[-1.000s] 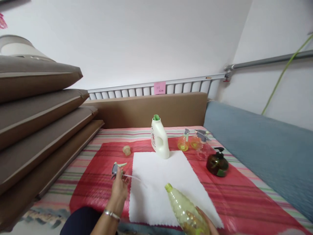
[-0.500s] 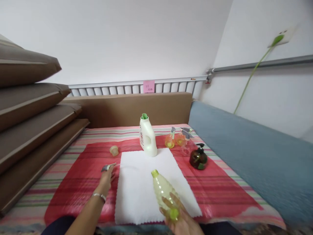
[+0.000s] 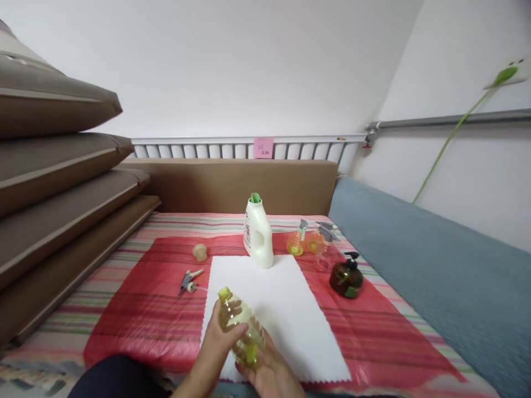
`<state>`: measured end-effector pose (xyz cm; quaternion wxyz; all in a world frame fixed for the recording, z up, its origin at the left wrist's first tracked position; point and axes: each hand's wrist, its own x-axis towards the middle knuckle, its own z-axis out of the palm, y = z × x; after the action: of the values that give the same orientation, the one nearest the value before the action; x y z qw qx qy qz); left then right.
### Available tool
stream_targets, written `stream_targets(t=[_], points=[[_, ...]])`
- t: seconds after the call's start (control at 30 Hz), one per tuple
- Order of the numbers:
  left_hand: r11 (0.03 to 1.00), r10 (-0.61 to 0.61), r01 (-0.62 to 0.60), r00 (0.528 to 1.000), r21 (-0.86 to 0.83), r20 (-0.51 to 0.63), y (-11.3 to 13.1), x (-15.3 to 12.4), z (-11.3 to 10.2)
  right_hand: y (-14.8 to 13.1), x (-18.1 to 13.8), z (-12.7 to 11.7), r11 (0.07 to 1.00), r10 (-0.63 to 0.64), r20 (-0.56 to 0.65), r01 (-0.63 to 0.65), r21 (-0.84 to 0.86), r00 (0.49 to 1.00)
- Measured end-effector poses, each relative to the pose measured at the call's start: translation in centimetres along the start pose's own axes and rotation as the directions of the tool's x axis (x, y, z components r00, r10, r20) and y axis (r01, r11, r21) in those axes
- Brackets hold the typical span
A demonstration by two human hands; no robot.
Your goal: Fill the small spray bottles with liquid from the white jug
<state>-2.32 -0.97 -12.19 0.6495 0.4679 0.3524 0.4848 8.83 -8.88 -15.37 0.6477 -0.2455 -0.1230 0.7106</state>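
Both my hands hold a clear yellowish bottle (image 3: 237, 322) with an open green neck, tilted over the near edge of a white cloth (image 3: 274, 309). My left hand (image 3: 219, 337) wraps round its upper body. My right hand (image 3: 267, 370) cups its base from below. A grey and green spray head (image 3: 187, 281) with its thin tube lies on the red sheet (image 3: 136, 315) to the left of the cloth, apart from my hands. A white detergent jug (image 3: 258, 233) with a green spout stands at the cloth's far edge.
A small tan cap (image 3: 199, 252) lies left of the jug. Two yellowish spray bottles (image 3: 307, 241) and a dark pump bottle (image 3: 346, 278) stand at the right. Stacked brown cushions (image 3: 62, 182) rise at the left, a brown board (image 3: 232, 185) behind, a blue mattress (image 3: 431, 265) at the right.
My left hand has let go of the spray head, left it on the red sheet and come over to grip the bottle. The bottle has moved left, nearer to me.
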Motion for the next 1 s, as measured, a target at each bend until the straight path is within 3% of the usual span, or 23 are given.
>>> stream_targets(t=[0.27, 0.47, 0.6, 0.7, 0.77, 0.87, 1.0], points=[[0.965, 0.187, -0.134, 0.954, 0.226, -0.233, 0.0, 1.5, -3.8, -0.9, 0.7, -4.1, 0.96, -0.044, -0.262, -0.032, -0.279, 0.964], [0.967, 0.178, -0.108, 0.935, 0.231, -0.308, -1.3, 4.3, -5.9, -3.1, 2.2, -3.6, 0.904, -0.126, -0.335, -0.031, -0.426, 0.934], [0.968, 0.194, -0.12, 0.914, 0.22, -0.357, -1.1, 8.2, -5.7, -5.4, 3.7, -3.3, 0.832, -0.228, -0.29, 0.032, -0.554, 0.929], [0.962, 0.226, -0.151, 0.906, 0.225, -0.358, -0.5, 9.9, -5.3, -7.9, 4.9, -2.4, 0.723, -0.346, -0.238, 0.096, -0.684, 0.907], [0.955, 0.253, -0.177, 0.904, 0.238, -0.344, -1.1, 9.7, -5.0, -10.0, 6.2, -1.4, 0.588, -0.474, -0.182, 0.155, -0.794, 0.862], [0.932, 0.318, -0.239, 0.902, 0.274, -0.293, -4.0, 7.8, -4.9, -13.4, 9.5, 0.3, 0.398, -0.636, -0.083, 0.234, -0.887, 0.767], [0.853, 0.424, -0.333, 0.891, 0.401, -0.161, -8.8, 6.0, -5.6, -16.8, 16.0, 1.7, 0.281, -0.726, -0.047, 0.233, -0.931, 0.686]])
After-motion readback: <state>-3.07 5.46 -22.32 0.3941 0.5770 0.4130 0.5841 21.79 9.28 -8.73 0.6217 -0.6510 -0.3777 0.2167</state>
